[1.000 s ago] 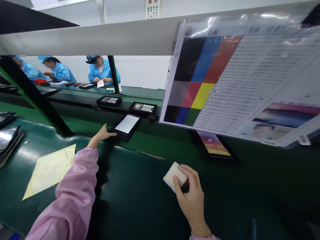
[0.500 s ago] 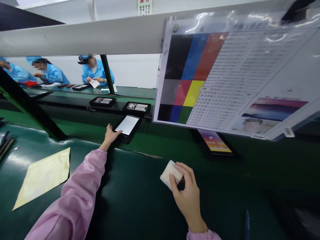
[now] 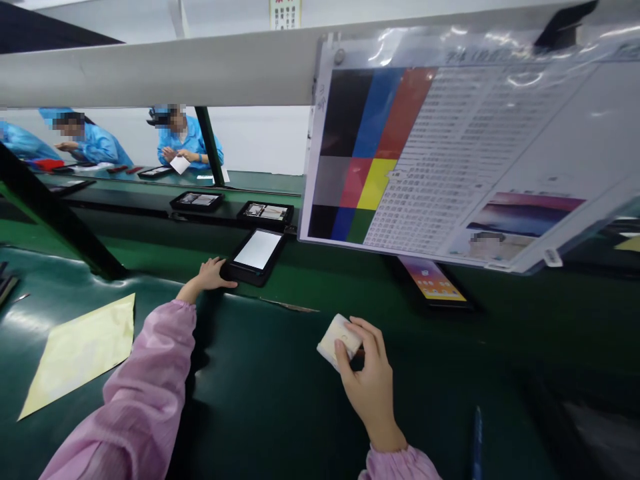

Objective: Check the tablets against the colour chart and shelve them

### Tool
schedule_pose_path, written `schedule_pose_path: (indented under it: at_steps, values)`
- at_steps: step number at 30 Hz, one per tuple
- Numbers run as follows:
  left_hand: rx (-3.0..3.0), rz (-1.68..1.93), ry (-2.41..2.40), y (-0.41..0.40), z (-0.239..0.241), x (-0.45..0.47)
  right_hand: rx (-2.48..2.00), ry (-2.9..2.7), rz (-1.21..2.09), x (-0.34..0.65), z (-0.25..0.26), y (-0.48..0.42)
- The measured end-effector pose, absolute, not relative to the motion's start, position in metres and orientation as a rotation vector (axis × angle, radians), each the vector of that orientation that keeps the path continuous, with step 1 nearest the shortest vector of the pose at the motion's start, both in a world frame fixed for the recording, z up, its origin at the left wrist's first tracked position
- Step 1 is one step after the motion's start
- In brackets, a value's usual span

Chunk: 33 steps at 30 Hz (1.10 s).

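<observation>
My left hand (image 3: 209,275) is at the lower left corner of a tablet (image 3: 258,250) with a lit white screen and a black border. Its fingers are apart and hold nothing; whether the fingertips still touch the tablet's edge I cannot tell. Between the thumb and fingers of my right hand (image 3: 369,373) is a small cream-white block (image 3: 340,340), which may be a folded cloth or pad. That hand hovers over the dark green table (image 3: 270,400), to the right of the tablet.
A large plastic-sleeved colour chart (image 3: 400,153) hangs in front at right, partly covering a second lit tablet (image 3: 435,283). Two black trays (image 3: 265,212) rest on the ledge. Yellow paper (image 3: 83,353) lies left, a blue pen (image 3: 477,443) right. Co-workers in blue sit beyond a slanted post (image 3: 60,207).
My left hand has slid left off the tablet's screen border, its thumb now below the corner. My right hand keeps its hold on the cream-white block. The view has shifted slightly.
</observation>
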<state>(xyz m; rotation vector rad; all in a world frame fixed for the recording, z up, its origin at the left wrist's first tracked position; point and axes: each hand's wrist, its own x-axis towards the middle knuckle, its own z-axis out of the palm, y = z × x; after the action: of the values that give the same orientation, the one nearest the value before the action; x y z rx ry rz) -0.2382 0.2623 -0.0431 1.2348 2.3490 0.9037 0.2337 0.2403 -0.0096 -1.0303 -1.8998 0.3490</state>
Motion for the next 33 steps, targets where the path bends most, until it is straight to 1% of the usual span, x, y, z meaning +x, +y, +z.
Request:
schedule_pose_path:
  at_steps: [4, 7, 11, 15, 20, 27, 33]
  values:
    - [1.367, 0.819, 2.423, 0.273, -0.053, -0.216, -1.031, -1.897, 0.362, 0.231, -0.008, 0.238]
    - [1.441, 0.825, 2.439, 0.279, -0.059, -0.194, -1.063, -1.894, 0.403, 0.23, -0.01, 0.236]
    - [1.455, 0.94, 2.415, 0.278, -0.065, -0.172, -1.144, -1.889, 0.452, 0.23, -0.012, 0.235]
    - [1.334, 1.139, 2.311, 0.274, -0.063, -0.16, -1.345, -1.838, 0.43, 0.24, -0.013, 0.246]
    - [1.072, 1.419, 1.946, 0.281, -0.051, -0.146, -1.466, -1.761, 0.378, 0.258, -0.019, 0.264]
    - [0.77, 1.586, 1.382, 0.28, -0.036, -0.113, -1.237, -1.844, 0.364, 0.247, -0.02, 0.256]
    - [0.629, 1.667, 1.109, 0.236, -0.031, -0.085, -1.085, -1.83, 0.468, 0.242, -0.012, 0.244]
